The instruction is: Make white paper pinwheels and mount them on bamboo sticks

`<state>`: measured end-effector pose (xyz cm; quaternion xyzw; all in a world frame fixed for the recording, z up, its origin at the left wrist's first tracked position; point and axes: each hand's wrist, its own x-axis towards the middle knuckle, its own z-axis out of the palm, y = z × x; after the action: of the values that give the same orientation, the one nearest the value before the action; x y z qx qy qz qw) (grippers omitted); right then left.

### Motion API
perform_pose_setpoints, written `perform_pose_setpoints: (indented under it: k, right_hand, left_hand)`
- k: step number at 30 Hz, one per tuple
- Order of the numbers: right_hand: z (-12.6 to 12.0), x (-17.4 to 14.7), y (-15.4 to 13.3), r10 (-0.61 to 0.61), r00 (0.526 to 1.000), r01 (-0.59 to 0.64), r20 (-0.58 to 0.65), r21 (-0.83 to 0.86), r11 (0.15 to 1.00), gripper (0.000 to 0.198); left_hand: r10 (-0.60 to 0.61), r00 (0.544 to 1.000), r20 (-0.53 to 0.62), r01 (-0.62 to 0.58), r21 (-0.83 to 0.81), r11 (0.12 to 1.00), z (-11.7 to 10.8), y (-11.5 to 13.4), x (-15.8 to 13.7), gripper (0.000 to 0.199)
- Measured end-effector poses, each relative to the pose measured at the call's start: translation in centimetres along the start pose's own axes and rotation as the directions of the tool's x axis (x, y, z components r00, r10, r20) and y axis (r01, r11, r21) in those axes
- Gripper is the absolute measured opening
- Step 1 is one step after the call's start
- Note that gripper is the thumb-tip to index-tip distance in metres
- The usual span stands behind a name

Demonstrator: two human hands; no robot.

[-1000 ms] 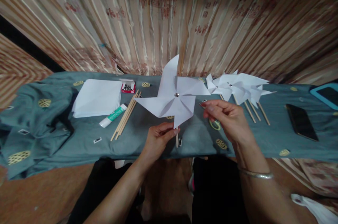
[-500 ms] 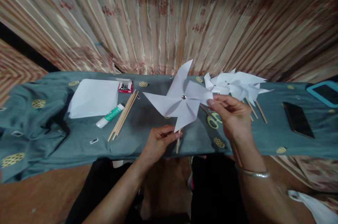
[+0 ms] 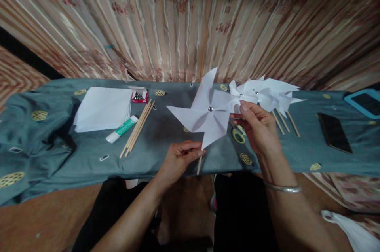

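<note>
A white paper pinwheel (image 3: 210, 119) with a shiny metal pin at its centre is held up in front of me, above the cloth. My left hand (image 3: 181, 161) pinches its wooden stick (image 3: 200, 165) just under the lowest blade. The thumb and fingers of my right hand (image 3: 257, 125) are closed on the tip of the right-hand blade. Part of the stick is hidden behind the paper. Behind my right hand lie several other white pinwheels (image 3: 271, 91) on sticks, overlapping one another. Green-handled scissors (image 3: 238, 135) lie partly covered beside that hand.
On the dark green cloth (image 3: 166, 153) at left are a stack of white paper (image 3: 102, 108), a glue stick (image 3: 122, 128), several wooden sticks (image 3: 137, 129) and a red box of pins (image 3: 139, 95). A black phone (image 3: 334, 132) and a blue-framed device (image 3: 363, 103) lie at right. A curtain (image 3: 190, 26) hangs behind.
The pinwheel has shifted slightly right, with its right blade bent more. My right hand has moved a little left and changed its hold on that blade. My left hand stays on the stick.
</note>
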<state>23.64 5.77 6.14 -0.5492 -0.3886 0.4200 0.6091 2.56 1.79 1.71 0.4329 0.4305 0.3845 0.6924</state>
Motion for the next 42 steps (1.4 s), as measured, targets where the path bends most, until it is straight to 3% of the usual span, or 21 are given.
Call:
perform_pose_setpoints:
  k: [7, 12, 15, 27, 29, 31, 34, 37, 39, 42]
  right_hand:
    - [0.3, -0.9, 0.5, 0.041, 0.994, -0.035, 0.104, -0.06, 0.998, 0.056]
    - [1.8, -2.0, 0.5, 0.238, 0.942, -0.238, 0.236, -0.028, 0.971, 0.056]
    - [2.4, -2.4, 0.5, 0.31, 0.917, -0.322, 0.253, 0.01, 0.947, 0.06]
    - [4.2, -4.3, 0.6, 0.362, 0.851, -0.407, 0.38, 0.042, 0.913, 0.061]
    - [4.0, -4.4, 0.4, 0.345, 0.854, -0.368, 0.389, -0.018, 0.93, 0.058]
    - [3.3, -3.9, 0.1, 0.279, 0.897, -0.259, 0.342, -0.103, 0.96, 0.047]
    - [1.8, -2.6, 0.1, -0.007, 0.992, 0.034, 0.125, -0.218, 0.975, 0.031]
    - [0.7, -1.3, 0.5, -0.255, 0.967, 0.245, 0.016, -0.341, 0.907, 0.03]
    - [0.5, -0.9, 0.8, -0.271, 0.961, 0.272, 0.051, -0.337, 0.901, 0.035]
    - [0.6, -0.7, 1.0, -0.191, 0.977, 0.209, 0.093, -0.252, 0.945, 0.031]
  left_hand:
    - [-0.003, 0.995, -0.101, -0.006, -0.082, 0.997, -0.1, 0.1, 0.3, 0.023]
    - [0.025, 0.993, -0.114, -0.034, -0.082, 0.996, -0.1, -0.1, 0.5, 0.025]
    - [0.036, 0.992, -0.121, -0.049, -0.103, 0.993, -0.1, -0.3, 0.6, 0.024]
    - [0.052, 0.991, -0.123, -0.069, -0.132, 0.989, 0.1, 0.0, 0.6, 0.032]
    - [0.044, 0.99, -0.13, -0.063, -0.147, 0.987, -0.1, -0.1, 0.7, 0.035]
    - [0.021, 0.988, -0.156, -0.045, -0.153, 0.987, -0.3, -0.4, 0.7, 0.036]
    - [-0.009, 0.985, -0.171, -0.016, -0.148, 0.989, -0.5, -0.6, 0.7, 0.035]
    - [-0.02, 0.993, -0.119, 0.005, -0.121, 0.993, -0.4, -0.7, 0.5, 0.032]
    - [-0.029, 0.996, -0.083, 0.02, -0.106, 0.994, -0.2, -0.6, 0.5, 0.03]
    - [-0.036, 0.997, -0.069, 0.029, -0.101, 0.995, -0.2, -0.6, 0.4, 0.028]
